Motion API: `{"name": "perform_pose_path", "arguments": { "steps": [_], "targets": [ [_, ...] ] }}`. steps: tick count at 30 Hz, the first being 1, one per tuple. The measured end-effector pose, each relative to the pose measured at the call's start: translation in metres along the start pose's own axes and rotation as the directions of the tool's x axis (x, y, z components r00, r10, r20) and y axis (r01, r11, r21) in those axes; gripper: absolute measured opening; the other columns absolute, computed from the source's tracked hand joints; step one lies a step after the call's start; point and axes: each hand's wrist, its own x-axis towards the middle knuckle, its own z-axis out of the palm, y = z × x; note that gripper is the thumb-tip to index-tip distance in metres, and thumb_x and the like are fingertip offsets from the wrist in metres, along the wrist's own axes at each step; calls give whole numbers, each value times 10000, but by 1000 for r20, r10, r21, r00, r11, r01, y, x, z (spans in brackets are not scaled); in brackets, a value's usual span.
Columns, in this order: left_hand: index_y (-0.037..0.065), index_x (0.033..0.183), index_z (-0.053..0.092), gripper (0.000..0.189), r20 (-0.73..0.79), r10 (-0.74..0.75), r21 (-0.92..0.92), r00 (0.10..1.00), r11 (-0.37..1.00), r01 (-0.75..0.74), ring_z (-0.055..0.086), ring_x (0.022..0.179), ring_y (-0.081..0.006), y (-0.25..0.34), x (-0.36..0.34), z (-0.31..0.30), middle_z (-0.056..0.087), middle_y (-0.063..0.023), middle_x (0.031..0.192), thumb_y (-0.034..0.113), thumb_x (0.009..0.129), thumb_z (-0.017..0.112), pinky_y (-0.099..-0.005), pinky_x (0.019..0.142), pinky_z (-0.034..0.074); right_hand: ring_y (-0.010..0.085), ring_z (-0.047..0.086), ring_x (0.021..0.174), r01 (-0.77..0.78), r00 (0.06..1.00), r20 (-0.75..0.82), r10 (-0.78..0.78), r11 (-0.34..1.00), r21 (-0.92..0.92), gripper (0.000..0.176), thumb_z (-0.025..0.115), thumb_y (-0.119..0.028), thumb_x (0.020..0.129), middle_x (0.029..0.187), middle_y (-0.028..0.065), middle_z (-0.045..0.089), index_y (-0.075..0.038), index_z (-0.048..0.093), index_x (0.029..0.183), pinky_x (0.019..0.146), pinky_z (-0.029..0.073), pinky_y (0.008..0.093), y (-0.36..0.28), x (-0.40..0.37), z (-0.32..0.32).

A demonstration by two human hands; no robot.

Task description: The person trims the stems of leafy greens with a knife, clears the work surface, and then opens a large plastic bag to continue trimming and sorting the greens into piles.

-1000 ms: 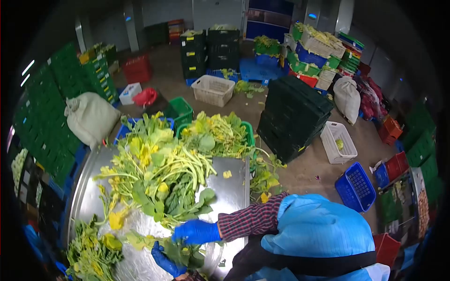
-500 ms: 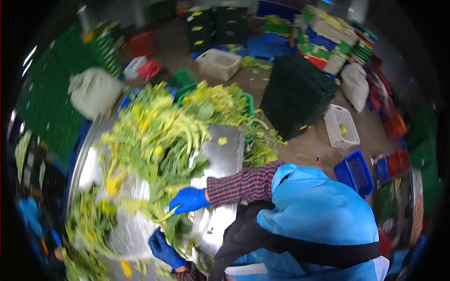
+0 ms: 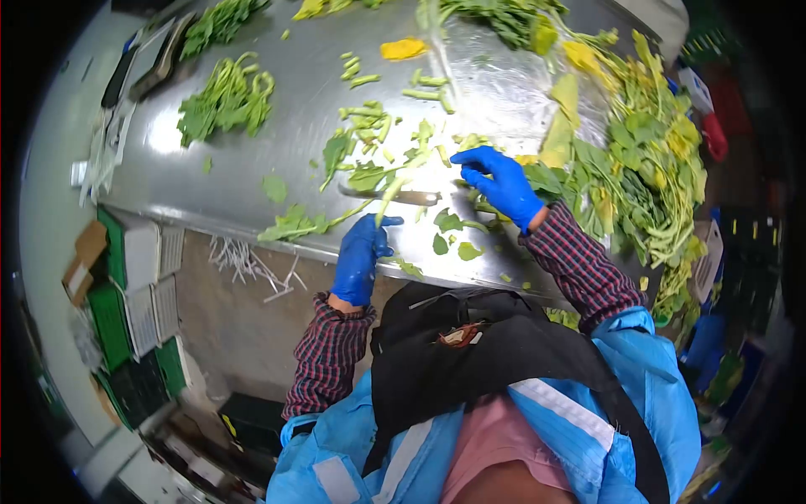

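Note:
My left hand (image 3: 357, 259), in a blue glove, is at the near edge of the metal table. Its fingers are closed around the lower end of a pale green leafy stem (image 3: 389, 200). A knife (image 3: 403, 196) lies just beyond, partly covered by that stem. My right hand (image 3: 499, 186), also gloved in blue, hovers to the right, with fingers stretched leftward and thumb apart, holding nothing I can see. Cut stem pieces (image 3: 367, 123) and loose leaves (image 3: 448, 221) are scattered around. Another leafy sprig (image 3: 294, 225) rests on the edge left of my left hand.
A large heap of yellowing greens (image 3: 646, 168) covers the table's right side. Bunched greens (image 3: 225, 99) lie at the left on the metal table (image 3: 243, 181). Stacked crates (image 3: 138, 252) and white strips (image 3: 243, 259) are on the floor at left.
The view has swung from the heap to the near table edge. My hands, earlier together at a leafy stalk beside the heap, are now apart; my right hand's fingers are extended.

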Motion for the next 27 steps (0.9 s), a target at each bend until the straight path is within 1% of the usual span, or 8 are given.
{"name": "perform_pose_path", "arguments": {
  "steps": [5,9,13,15,16,18,22,27],
  "targets": [
    [-83,1184,447,420,-22,80,-364,997,928,-82,381,639,-48,-2,-12,-47,406,35,710,260,941,455,-224,662,399,283,581,817,265,906,415,-83,877,-402,179,545,-180,801,890,99,590,-104,619,946,700,461,384,-11,23,74],
    [-79,1167,456,426,-14,25,-548,1000,836,-29,386,631,-75,-3,2,-61,400,28,704,287,950,435,-262,676,408,284,583,771,427,881,460,-112,606,-671,353,615,-225,778,852,110,573,-143,547,1114,674,468,390,13,24,118],
    [-59,1149,476,419,-127,-88,-525,988,851,8,389,616,-85,10,9,-52,399,27,690,308,959,407,-267,660,416,298,586,781,387,874,485,-2,606,-695,393,609,-214,782,877,123,595,-132,500,1150,673,472,392,17,34,120],
    [-37,1114,506,403,-110,-60,-460,992,888,3,382,592,-82,9,16,-56,394,31,672,317,967,382,-272,645,424,239,602,760,-91,926,279,256,865,-493,291,584,-181,816,861,114,614,-99,524,1088,672,474,351,5,31,104],
    [-37,1114,506,403,-105,-59,-458,993,889,4,382,592,-82,7,20,-59,394,31,672,317,967,382,-272,645,424,239,602,760,-93,927,274,256,865,-493,291,584,-181,816,861,114,614,-99,524,1088,672,474,351,2,32,94],
    [-29,1075,526,395,-82,11,-389,997,920,-42,366,574,-75,3,29,-64,382,37,654,318,970,368,-271,640,426,235,629,746,-271,920,273,281,960,-75,246,540,-217,854,821,124,639,-63,529,1045,701,486,334,2,34,74],
    [-25,1061,533,389,-74,-25,-341,997,940,-2,352,563,-67,4,45,-54,371,40,649,313,973,362,-267,634,421,239,625,756,-22,980,198,31,998,-51,293,572,-298,845,827,125,630,-61,545,1016,690,480,331,-17,28,72],
    [-21,1044,519,347,70,-17,-402,997,915,44,318,544,-52,25,53,-33,336,53,636,296,960,405,-232,606,364,318,615,804,32,945,308,107,910,-414,345,564,-377,827,916,162,627,-94,582,1024,723,475,369,-37,41,87]
  ]
}}
